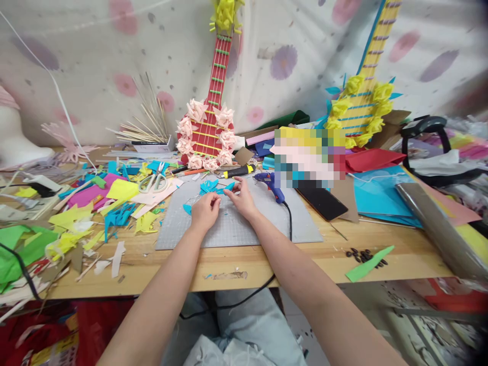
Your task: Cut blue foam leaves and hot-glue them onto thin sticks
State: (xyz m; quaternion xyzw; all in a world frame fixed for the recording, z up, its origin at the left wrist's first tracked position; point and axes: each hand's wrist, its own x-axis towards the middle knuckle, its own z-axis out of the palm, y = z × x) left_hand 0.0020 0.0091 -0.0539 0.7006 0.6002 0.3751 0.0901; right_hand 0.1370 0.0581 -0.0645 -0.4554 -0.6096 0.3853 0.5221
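Note:
Both my hands work over a grey cutting mat point(236, 229) on the wooden table. My left hand point(205, 211) is closed in a pinch near a blue paper piece point(213, 187). My right hand point(241, 199) also pinches with its fingertips at the same blue paper, touching the left hand's fingers. A small blue scrap point(187, 208) lies left of my left hand. What exactly sits between the fingertips is too small to make out beyond blue paper.
A blue glue gun point(271, 185) with a black cord lies right of my hands. Scissors point(154, 181), a yellow-black cutter point(238, 171), two paper guitars point(208, 127) point(360, 101), wooden sticks point(147, 127), coloured paper scraps point(76, 218), a black phone point(322, 200) and dark seeds point(362, 254) crowd the table.

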